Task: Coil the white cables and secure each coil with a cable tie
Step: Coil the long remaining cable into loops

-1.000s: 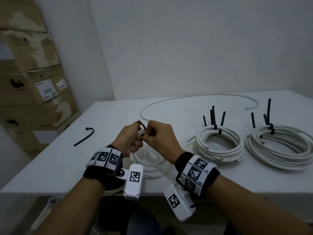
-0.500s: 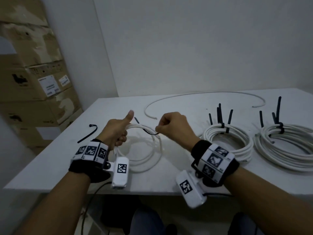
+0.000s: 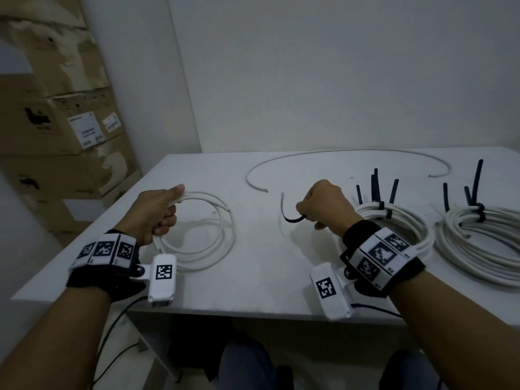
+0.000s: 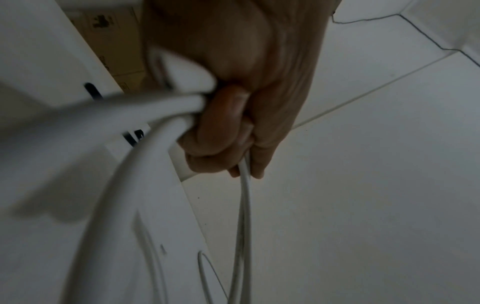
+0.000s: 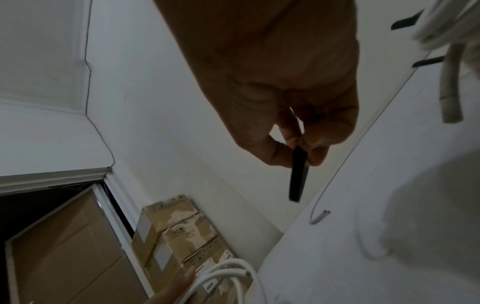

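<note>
My left hand (image 3: 164, 216) grips a small loose coil of white cable (image 3: 213, 235) at its left side, thumb on top, and holds it just over the white table (image 3: 267, 271). In the left wrist view my fingers (image 4: 221, 131) are curled round several strands of the coil (image 4: 145, 115). My right hand (image 3: 308, 216) is well to the right of the coil and pinches one end of a black cable tie (image 3: 291, 219), which curves out to the left and touches nothing. In the right wrist view thumb and forefinger pinch the tie (image 5: 298, 174).
Two larger white coils (image 3: 394, 232) (image 3: 484, 246), each bound with upright black ties, lie at the right, close behind my right wrist. A long loose white cable (image 3: 346, 152) arcs across the back of the table. Stacked cardboard boxes (image 3: 64, 130) stand left of the table.
My hands were together at the coil with the tie; they have moved apart. The right hand has drawn the tie off to the right, and the left has carried the coil leftward.
</note>
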Motion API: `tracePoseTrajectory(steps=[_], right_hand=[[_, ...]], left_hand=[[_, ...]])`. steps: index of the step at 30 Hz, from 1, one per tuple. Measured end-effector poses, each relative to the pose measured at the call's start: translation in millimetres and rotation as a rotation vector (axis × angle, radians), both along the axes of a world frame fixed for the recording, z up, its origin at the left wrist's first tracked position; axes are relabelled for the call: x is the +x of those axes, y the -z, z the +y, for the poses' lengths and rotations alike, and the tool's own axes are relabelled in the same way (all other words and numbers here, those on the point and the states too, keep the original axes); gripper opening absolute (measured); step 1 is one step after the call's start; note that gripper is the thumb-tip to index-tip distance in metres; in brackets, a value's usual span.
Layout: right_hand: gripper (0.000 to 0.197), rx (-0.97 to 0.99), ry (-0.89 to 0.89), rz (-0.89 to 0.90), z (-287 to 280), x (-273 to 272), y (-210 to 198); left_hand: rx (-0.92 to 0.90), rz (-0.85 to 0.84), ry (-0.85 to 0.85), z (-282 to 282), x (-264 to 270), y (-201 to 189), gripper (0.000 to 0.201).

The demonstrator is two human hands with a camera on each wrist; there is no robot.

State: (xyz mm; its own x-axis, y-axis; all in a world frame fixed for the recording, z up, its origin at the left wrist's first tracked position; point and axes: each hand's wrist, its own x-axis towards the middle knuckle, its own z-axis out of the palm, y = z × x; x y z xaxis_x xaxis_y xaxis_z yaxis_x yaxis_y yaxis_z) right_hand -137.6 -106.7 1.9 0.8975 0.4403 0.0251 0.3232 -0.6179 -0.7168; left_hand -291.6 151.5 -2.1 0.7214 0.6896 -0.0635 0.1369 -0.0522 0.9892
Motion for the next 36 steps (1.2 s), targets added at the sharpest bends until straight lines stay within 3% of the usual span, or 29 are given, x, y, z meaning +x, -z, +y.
tracePoseTrajectory(steps=[3, 5, 6, 9, 14, 17, 22, 26, 27, 29, 30, 32, 34, 36], right_hand=[[0.01, -0.301, -0.107, -0.193, 6.2, -12.9, 1.9], [0.029, -0.25, -0.166, -0.372, 16.5, -21.5, -0.2], [0.039, -0.14, -0.235, -0.34, 21.4, -25.2, -3.3], [0.054, 0.211, -0.43, -0.008, 37.7, -34.2, -11.5], [0.016, 0.446, -0.476, 0.216, 40.5, -24.2, -15.1], [0.013, 0.564, -0.458, 0.381, 28.5, -13.4, -19.9], [0.008, 0.493, -0.517, 0.295, 14.4, -7.9, -33.5], [0.02, 0.454, -0.52, 0.22, 4.2, -5.0, -47.0], [0.021, 0.453, -0.513, 0.213, 2.4, -5.2, -50.4], [0.021, 0.434, -0.522, 0.202, 2.2, -7.6, -57.6], [0.019, 0.41, -0.542, 0.199, 2.9, -10.4, -62.1], [0.015, 0.336, -0.609, 0.195, 6.5, -17.5, -73.0], [0.015, 0.299, -0.667, 0.197, 9.5, -24.5, -83.5], [0.017, 0.327, -0.703, 0.203, 7.6, -28.3, -92.1]], left_hand=[[0.013, -0.018, 0.071, -11.1, 0.7, -6.9, 0.038], [0.013, -0.039, 0.142, -23.5, 3.2, -16.6, 0.036], [0.018, -0.05, 0.181, -30.3, 4.9, -21.6, 0.035], [0.041, -0.1, 0.258, -49.8, 12.1, -35.3, 0.032], [0.048, -0.231, 0.163, -62.5, 20.7, -46.2, 0.03], [0.005, -0.245, 0.055, -59.0, 16.8, -39.1, 0.031], [0.073, -0.133, 0.034, -52.9, 9.0, -29.4, 0.026], [0.018, -0.134, -0.014, -47.6, 2.8, -34.0, 0.025], [0.066, -0.08, -0.013, -49.2, 2.1, -33.5, 0.023], [0.374, 0.079, -0.003, -52.8, 2.0, -30.1, 0.018], [0.588, 0.126, 0.011, -57.2, 2.3, -30.1, 0.025], [0.904, 0.056, 0.079, -68.9, 4.3, -38.1, 0.047], [0.916, -0.034, 0.217, -79.7, 9.1, -52.4, 0.043], [0.727, -0.083, 0.333, -86.9, 12.9, -64.2, 0.027]])
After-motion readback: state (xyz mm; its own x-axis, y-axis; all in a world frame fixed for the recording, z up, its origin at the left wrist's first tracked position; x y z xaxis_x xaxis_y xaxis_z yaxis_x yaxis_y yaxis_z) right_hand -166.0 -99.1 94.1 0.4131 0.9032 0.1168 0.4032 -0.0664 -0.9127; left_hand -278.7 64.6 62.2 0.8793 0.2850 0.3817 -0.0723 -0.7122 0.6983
